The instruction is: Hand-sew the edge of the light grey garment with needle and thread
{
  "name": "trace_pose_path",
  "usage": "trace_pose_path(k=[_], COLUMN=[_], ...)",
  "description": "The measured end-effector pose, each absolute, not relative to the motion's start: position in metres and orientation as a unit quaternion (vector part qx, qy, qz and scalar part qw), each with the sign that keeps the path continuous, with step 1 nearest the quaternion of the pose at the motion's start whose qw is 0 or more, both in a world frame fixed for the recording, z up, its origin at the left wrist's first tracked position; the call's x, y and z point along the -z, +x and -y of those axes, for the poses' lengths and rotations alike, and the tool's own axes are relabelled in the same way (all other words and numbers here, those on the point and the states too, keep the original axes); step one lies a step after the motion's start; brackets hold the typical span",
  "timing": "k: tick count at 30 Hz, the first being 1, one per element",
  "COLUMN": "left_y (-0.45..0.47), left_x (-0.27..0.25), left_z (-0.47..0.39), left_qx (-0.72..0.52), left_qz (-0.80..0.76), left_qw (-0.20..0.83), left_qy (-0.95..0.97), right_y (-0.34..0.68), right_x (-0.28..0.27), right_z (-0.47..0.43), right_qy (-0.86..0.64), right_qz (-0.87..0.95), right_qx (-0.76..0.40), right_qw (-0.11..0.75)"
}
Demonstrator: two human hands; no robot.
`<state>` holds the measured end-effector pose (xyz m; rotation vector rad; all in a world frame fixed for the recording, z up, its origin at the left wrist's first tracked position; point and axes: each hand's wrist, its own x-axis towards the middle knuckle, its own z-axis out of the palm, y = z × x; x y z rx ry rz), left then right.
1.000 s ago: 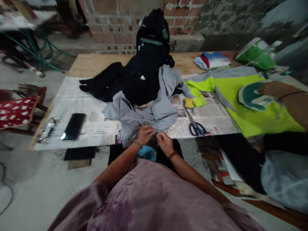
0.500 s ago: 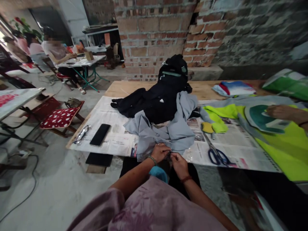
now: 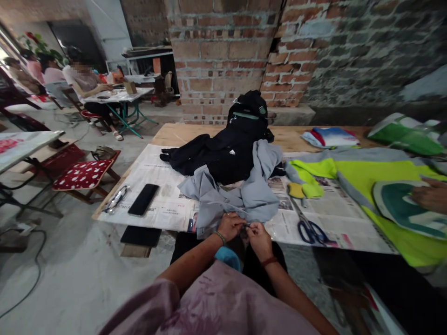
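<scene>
Whatever sits between my fingertips is too small to see, perhaps a thread. My left hand (image 3: 231, 225) and right hand (image 3: 257, 238) pinch the crumpled grey garment (image 3: 240, 195) at the table's (image 3: 195, 132) near edge.

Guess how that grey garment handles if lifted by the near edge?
Probably floppy: the grey garment lies crumpled in soft folds. Likely light: both hands, left hand and right hand, pinch only its hem. It may drag across the newspaper.

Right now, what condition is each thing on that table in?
Grey cloth: crumpled, its near edge pinched by the left hand and right hand.
Scissors: closed, lying flat.
Phone: screen dark, lying flat.
Dark garment: heaped.
Backpack: upright.
Newspaper: spread flat.
</scene>
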<state>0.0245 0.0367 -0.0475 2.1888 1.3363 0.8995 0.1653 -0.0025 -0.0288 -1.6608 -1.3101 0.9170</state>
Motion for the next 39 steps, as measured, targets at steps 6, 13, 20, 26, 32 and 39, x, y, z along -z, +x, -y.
trace_pose_path(k=[6,13,20,26,32,39], left_y=[0.026,0.025,0.025,0.025,0.025,0.025], left_x=[0.048,0.044,0.049,0.047,0.046,0.042], left_z=[-0.037,-0.034,-0.034,-0.033,-0.033,-0.031], left_qx=[-0.314,-0.288,-0.287,-0.284,-0.278,-0.274], left_qz=[-0.486,-0.490,-0.480,-0.483,-0.480,-0.487], left_qw=[0.202,0.200,0.191,0.188,0.177,0.183], left_qy=[0.790,0.798,0.807,0.807,0.813,0.809], right_y=[0.179,0.171,0.170,0.169,0.165,0.168], right_x=[0.015,0.015,0.022,0.020,0.019,0.026], right_z=[-0.009,-0.018,-0.020,-0.019,-0.014,-0.014], right_qy=[-0.647,-0.628,-0.646,-0.642,-0.653,-0.653], right_qz=[0.623,0.623,0.554,0.536,0.508,0.521], right_qx=[-0.223,-0.285,-0.349,-0.382,-0.413,-0.394], right_qw=[0.379,0.370,0.392,0.394,0.381,0.384])
